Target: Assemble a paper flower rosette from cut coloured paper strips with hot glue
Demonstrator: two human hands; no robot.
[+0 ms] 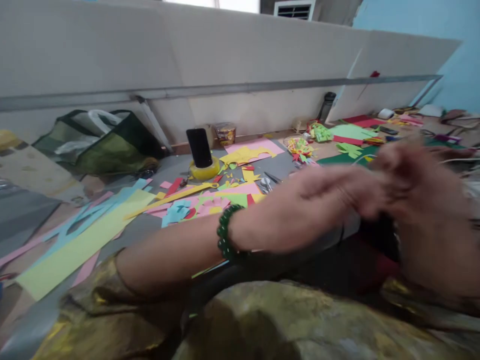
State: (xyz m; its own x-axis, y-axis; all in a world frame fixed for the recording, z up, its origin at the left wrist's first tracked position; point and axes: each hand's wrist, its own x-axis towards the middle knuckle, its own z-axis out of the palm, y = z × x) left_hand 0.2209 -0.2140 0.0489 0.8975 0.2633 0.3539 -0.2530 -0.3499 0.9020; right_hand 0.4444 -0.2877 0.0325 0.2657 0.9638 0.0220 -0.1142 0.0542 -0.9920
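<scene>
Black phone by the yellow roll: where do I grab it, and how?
Probably best by its two long side edges, near the top, with fingers coming down from above. The black phone stands nearly upright, flat and slim, and its upper part rises above the yellow roll, while its bottom end meets the roll. Go gently, since a cup stands close by.

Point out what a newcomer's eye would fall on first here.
Probably the blurred left hand and right hand, close together right of centre, with a green bead bracelet at the left one's wrist. Next, likely, the bright paper strips spread across the left side, then the dark phone standing at a yellow tape roll farther back.
</scene>
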